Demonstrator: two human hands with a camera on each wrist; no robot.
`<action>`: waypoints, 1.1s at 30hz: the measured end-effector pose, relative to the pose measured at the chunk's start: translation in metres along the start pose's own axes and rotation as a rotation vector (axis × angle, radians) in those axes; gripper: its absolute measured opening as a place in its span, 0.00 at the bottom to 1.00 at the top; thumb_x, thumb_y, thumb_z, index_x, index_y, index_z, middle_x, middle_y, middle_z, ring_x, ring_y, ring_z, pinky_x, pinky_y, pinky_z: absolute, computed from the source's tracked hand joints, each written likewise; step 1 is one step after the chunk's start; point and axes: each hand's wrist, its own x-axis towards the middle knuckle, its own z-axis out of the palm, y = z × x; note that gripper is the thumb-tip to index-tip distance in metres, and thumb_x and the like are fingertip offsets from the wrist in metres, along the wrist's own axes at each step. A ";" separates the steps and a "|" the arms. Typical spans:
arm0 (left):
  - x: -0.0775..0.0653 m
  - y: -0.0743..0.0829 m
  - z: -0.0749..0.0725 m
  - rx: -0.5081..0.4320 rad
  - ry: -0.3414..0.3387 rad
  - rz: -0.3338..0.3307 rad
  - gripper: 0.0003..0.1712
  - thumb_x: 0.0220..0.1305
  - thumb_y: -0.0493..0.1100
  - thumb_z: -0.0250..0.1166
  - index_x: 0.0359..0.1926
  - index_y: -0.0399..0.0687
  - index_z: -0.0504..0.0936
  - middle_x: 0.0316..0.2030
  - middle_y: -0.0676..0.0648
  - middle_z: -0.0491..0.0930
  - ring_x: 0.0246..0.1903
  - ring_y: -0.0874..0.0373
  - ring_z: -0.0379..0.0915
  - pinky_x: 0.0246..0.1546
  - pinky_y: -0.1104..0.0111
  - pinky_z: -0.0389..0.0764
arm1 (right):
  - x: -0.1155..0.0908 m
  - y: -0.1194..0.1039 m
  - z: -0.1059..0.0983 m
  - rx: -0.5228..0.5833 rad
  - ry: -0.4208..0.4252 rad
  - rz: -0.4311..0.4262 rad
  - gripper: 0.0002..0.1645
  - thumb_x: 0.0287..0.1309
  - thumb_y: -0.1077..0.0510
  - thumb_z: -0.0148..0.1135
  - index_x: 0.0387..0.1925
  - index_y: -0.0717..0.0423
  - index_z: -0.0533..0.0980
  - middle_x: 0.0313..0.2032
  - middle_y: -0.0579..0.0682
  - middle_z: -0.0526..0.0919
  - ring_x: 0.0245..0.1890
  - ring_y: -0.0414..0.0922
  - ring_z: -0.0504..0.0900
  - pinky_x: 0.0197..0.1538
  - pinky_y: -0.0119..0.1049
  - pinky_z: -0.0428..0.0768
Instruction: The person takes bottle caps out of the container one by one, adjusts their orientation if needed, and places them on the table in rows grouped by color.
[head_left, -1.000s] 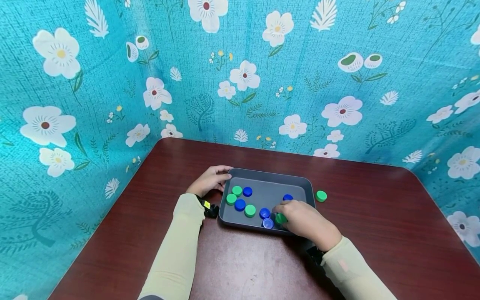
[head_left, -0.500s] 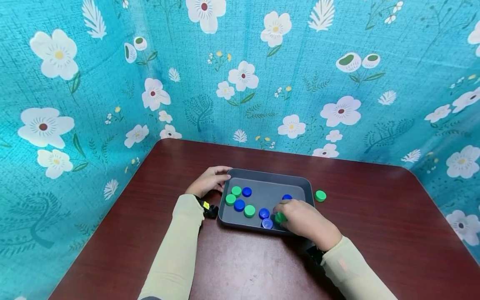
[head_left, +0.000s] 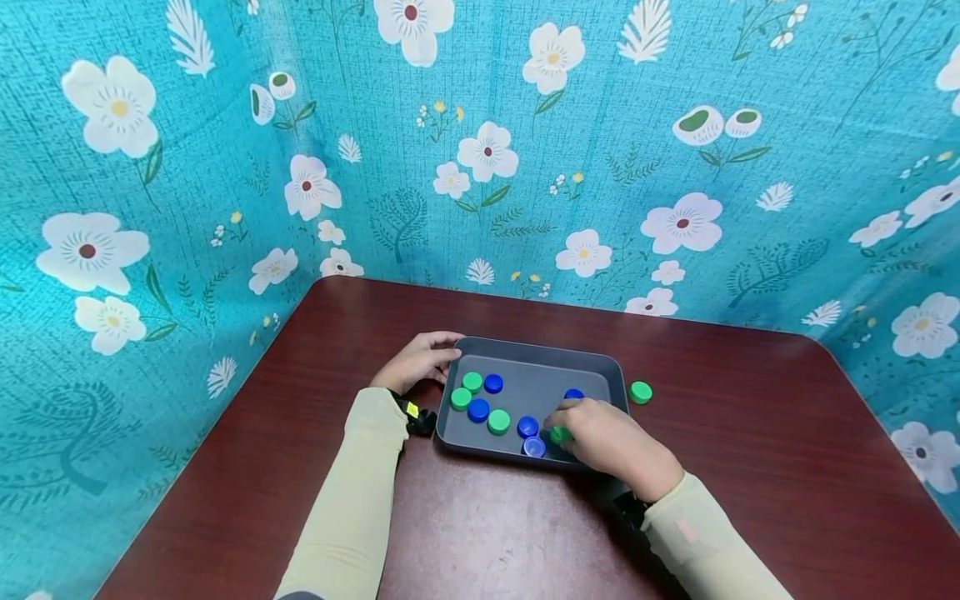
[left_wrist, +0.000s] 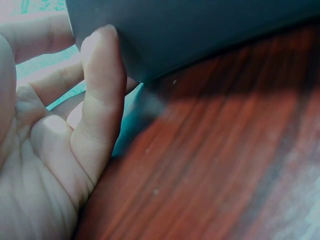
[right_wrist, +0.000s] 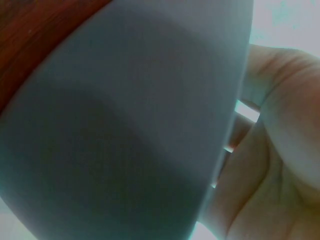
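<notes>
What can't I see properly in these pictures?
Green cap at the right hand: head view, partly covered by that hand.
Right fingertips: right wrist view, behind the tray.
Left hand: left wrist view, some finger ends behind the tray.
Sleeves: head view, cut off by the bottom edge.

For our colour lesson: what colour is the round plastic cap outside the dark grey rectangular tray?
Bright green; the round cap shows best in the head view.

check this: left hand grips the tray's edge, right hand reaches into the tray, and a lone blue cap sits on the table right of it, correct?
The lone cap on the table right of the tray is green, not blue, as the head view shows; the rest is right.
</notes>
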 end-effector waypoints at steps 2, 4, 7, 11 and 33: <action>0.000 0.000 0.000 0.005 0.002 -0.002 0.23 0.70 0.42 0.61 0.64 0.46 0.74 0.33 0.39 0.79 0.24 0.54 0.74 0.30 0.62 0.83 | 0.000 0.000 -0.001 0.005 0.001 -0.007 0.14 0.50 0.64 0.73 0.41 0.50 0.86 0.39 0.45 0.84 0.40 0.42 0.81 0.40 0.39 0.83; 0.000 0.000 0.000 0.009 0.004 -0.005 0.23 0.69 0.41 0.61 0.64 0.47 0.73 0.32 0.40 0.79 0.24 0.54 0.74 0.30 0.62 0.83 | 0.000 0.000 -0.001 0.009 -0.003 -0.006 0.14 0.51 0.64 0.72 0.41 0.50 0.86 0.40 0.45 0.84 0.41 0.42 0.82 0.41 0.39 0.83; -0.001 0.000 0.000 0.012 0.007 -0.009 0.23 0.70 0.41 0.61 0.64 0.47 0.74 0.31 0.40 0.79 0.24 0.54 0.74 0.30 0.62 0.83 | 0.001 0.000 -0.001 0.015 -0.008 -0.008 0.13 0.51 0.64 0.72 0.41 0.51 0.86 0.40 0.45 0.85 0.41 0.43 0.82 0.41 0.39 0.83; -0.002 0.002 0.001 0.022 0.018 -0.013 0.23 0.70 0.42 0.61 0.64 0.48 0.74 0.31 0.40 0.79 0.24 0.54 0.74 0.30 0.62 0.83 | 0.000 0.001 -0.002 0.015 -0.009 -0.015 0.13 0.52 0.64 0.72 0.41 0.51 0.86 0.39 0.45 0.85 0.41 0.43 0.81 0.41 0.39 0.83; -0.004 0.004 0.002 0.031 0.029 -0.001 0.23 0.70 0.41 0.60 0.64 0.46 0.74 0.30 0.40 0.78 0.23 0.55 0.74 0.29 0.63 0.83 | -0.002 0.004 -0.005 -0.012 -0.009 0.040 0.14 0.51 0.61 0.73 0.42 0.49 0.86 0.39 0.44 0.84 0.38 0.40 0.80 0.42 0.39 0.83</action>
